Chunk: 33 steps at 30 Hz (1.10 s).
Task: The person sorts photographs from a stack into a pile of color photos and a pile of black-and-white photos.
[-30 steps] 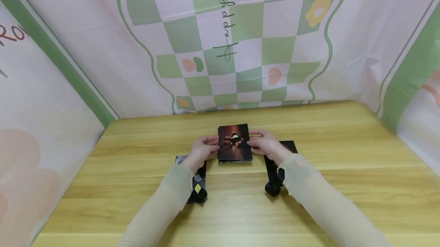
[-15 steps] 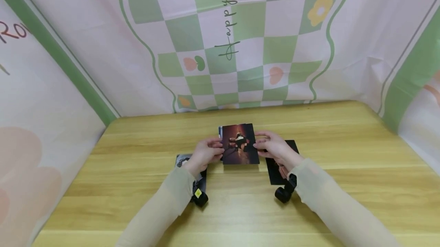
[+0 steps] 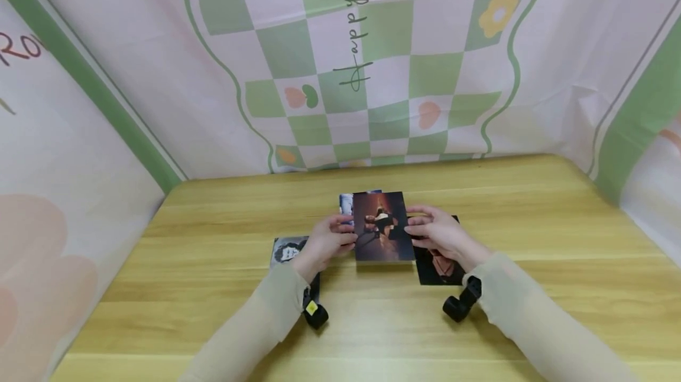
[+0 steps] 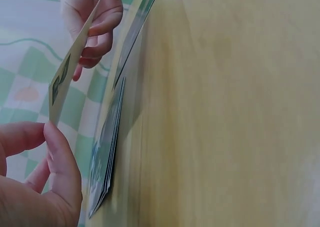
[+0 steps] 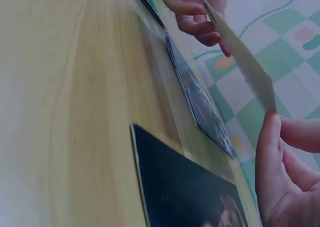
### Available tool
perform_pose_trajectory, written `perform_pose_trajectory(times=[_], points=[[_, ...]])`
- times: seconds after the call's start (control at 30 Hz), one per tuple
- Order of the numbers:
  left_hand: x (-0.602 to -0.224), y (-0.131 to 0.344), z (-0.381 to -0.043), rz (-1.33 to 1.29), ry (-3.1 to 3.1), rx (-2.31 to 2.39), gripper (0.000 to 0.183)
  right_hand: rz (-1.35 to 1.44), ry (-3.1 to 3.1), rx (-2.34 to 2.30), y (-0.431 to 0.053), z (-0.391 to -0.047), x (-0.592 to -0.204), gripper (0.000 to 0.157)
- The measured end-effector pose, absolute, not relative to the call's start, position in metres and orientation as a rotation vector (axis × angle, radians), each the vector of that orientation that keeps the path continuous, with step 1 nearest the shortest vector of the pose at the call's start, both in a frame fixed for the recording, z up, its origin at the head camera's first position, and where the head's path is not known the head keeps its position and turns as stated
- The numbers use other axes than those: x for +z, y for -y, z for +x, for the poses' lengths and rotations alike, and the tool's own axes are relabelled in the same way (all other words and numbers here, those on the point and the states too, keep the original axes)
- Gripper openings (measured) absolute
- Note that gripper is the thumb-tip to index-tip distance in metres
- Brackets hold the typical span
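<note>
Dark-green "Happy" runs sideways on the checkered cloth behind the far edge of the wood-grain desk. Left hand and right hand pinch opposite sides of a thin, rectangular photo print, raised near the stack. A monochrome print and a dark print flank it, well in from the far corners.

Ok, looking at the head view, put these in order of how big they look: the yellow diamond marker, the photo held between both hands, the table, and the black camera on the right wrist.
1. Table
2. Held photo
3. Black right-wrist camera
4. Yellow diamond marker
</note>
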<state>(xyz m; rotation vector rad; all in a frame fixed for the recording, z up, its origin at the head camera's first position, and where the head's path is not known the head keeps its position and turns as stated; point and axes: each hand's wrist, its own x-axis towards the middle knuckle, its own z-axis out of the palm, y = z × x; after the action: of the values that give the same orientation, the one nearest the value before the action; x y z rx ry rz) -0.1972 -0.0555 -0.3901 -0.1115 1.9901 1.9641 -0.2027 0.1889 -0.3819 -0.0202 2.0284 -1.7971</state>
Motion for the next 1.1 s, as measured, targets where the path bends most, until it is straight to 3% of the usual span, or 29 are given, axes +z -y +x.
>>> perform_pose_trajectory(times=[1.1], points=[[-0.402, -0.031, -0.177, -0.033, -2.027, 1.931, 0.039, -0.077, -2.274, -1.569, -0.268, -0.175, -0.386, 0.059]])
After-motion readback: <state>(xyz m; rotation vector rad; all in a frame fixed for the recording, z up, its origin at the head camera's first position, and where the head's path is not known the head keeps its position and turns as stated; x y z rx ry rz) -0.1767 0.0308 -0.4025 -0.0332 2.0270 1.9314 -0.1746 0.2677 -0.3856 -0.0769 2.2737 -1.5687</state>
